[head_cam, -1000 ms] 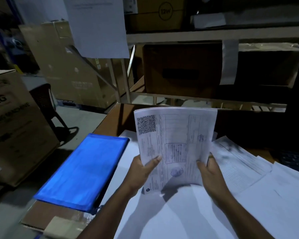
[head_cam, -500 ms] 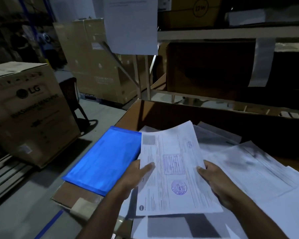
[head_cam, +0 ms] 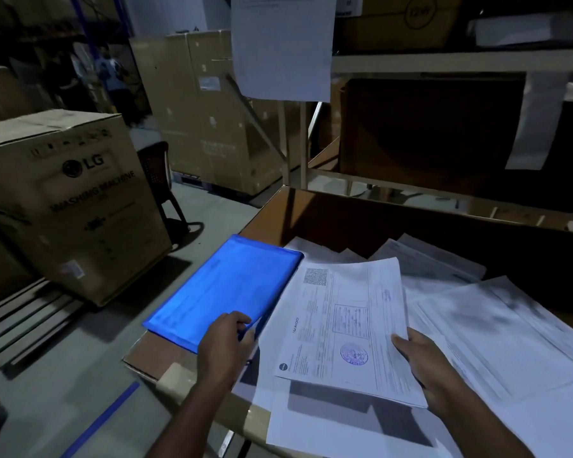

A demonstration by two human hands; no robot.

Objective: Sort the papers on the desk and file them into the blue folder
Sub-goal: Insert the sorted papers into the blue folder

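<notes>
Left hand (head_cam: 227, 338): fingers curled over the near right corner of the blue folder (head_cam: 222, 289), gripping its edge; thumb side hidden under the hand, so how much of the flap it has is unclear. Right hand (head_cam: 425, 361): holds a printed invoice sheet (head_cam: 344, 322) by its right edge, thumb on top, other fingers underneath out of sight. The sheet is lifted off the pile, tilted, casting a dark shadow on the paper below.

Invoice sheet: QR-type code in the upper left corner, boxed table in the middle, round purple stamp toward the lower part, small dark logo at the bottom left. Its left edge lies just beside the folder's right edge; whether they touch cannot be told.

Blue folder: closed, flat, lying at the left end of the desk (head_cam: 328, 213), angled away to the upper right, its near end partly overhanging a brown cardboard piece (head_cam: 153, 355).

Loose papers (head_cam: 497, 335): spread in overlapping layers over the desk to the right of and beneath the held sheet, several printed, text blurred.

Surroundings: LG washing machine carton (head_cam: 70, 200) on the floor to the left, well apart from the desk; tall brown cartons (head_cam: 205, 110) behind; a white sheet (head_cam: 282, 44) hanging from the metal rack (head_cam: 444, 61) above the desk. Lighting dim.
</notes>
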